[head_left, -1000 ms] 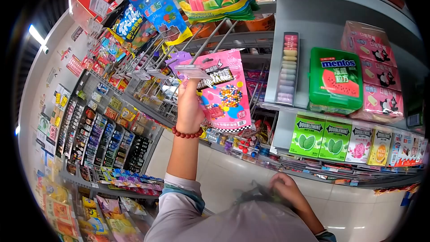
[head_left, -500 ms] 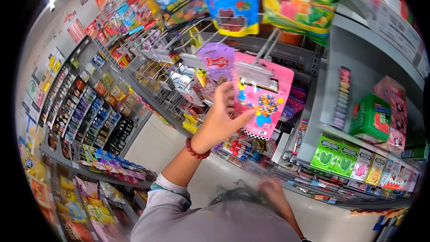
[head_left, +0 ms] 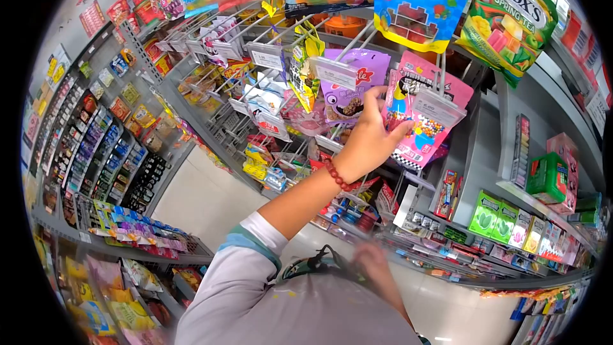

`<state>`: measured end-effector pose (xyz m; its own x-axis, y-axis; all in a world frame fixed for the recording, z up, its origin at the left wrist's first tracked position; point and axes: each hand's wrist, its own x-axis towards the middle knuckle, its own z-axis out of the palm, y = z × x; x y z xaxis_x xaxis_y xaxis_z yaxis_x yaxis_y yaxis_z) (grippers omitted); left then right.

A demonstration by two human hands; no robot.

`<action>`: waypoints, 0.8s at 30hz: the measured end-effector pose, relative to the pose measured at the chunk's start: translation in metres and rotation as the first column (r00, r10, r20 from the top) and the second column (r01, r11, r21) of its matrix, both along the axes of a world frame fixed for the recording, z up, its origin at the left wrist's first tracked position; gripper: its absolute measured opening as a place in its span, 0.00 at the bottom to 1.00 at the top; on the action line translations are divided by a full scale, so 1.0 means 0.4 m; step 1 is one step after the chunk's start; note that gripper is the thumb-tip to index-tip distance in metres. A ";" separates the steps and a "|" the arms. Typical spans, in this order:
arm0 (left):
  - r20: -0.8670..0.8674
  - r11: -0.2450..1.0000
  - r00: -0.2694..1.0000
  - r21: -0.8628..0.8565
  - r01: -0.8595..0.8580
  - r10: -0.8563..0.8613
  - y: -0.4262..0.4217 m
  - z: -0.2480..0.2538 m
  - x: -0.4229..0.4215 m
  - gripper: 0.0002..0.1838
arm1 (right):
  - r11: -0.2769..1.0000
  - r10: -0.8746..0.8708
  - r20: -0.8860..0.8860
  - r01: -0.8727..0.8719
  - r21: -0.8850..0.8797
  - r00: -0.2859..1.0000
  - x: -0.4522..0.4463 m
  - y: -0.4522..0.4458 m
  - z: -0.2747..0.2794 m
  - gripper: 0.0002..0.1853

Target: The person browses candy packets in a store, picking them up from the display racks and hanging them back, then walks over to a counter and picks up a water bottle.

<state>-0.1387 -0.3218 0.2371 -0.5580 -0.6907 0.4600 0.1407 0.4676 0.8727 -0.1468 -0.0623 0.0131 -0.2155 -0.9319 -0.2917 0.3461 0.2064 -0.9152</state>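
My left hand, with a red bead bracelet at its wrist, is at a pink candy bag hanging on a hook. Its thumb and fingers close on the bag's left edge. Just left of the fingers hangs a purple bag. A price tag covers part of the pink bag's front. Above hang a blue bag and a green FOX'S bag. My right hand is low in front of my shirt, blurred by motion, its fingers unclear.
Grey shelves at the right hold a green mentos box and green gum boxes. A curved rack of small packs stands at the left. Metal hooks with more bags jut out around my left arm. Pale floor tiles show below.
The view has shifted, so the hanging bags sit further right and the purple bag shows more fully. My left hand has come from the pink bag's lower front to its left edge.
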 end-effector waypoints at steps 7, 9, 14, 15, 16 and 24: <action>-0.068 0.980 0.993 -0.166 -0.106 0.096 -0.025 -0.029 -0.007 0.41 | 0.998 -0.013 -0.058 0.016 0.053 0.998 0.040 -0.020 -0.026 0.09; -0.052 0.972 0.991 -0.196 -0.132 0.124 -0.030 -0.040 -0.003 0.42 | 0.996 -0.022 -0.052 0.026 0.081 0.998 0.054 -0.029 0.002 0.09; 0.016 0.912 0.986 -0.383 -0.149 0.168 0.006 -0.019 0.078 0.38 | 0.994 -0.043 -0.020 0.044 0.098 0.999 0.067 -0.056 0.015 0.08; 0.039 0.857 0.970 -0.478 -0.192 0.239 0.019 0.002 0.116 0.36 | 0.994 -0.037 -0.029 0.040 0.101 0.999 0.065 -0.061 0.021 0.08; 0.045 0.891 0.981 -0.429 -0.150 0.187 0.035 0.024 0.160 0.31 | 0.994 -0.032 -0.037 0.036 0.105 0.999 0.064 -0.067 0.024 0.07; 0.089 0.856 0.916 -0.401 -0.327 0.392 -0.135 0.014 0.233 0.35 | 0.993 0.011 -0.072 -0.003 0.116 0.997 0.046 -0.079 0.027 0.15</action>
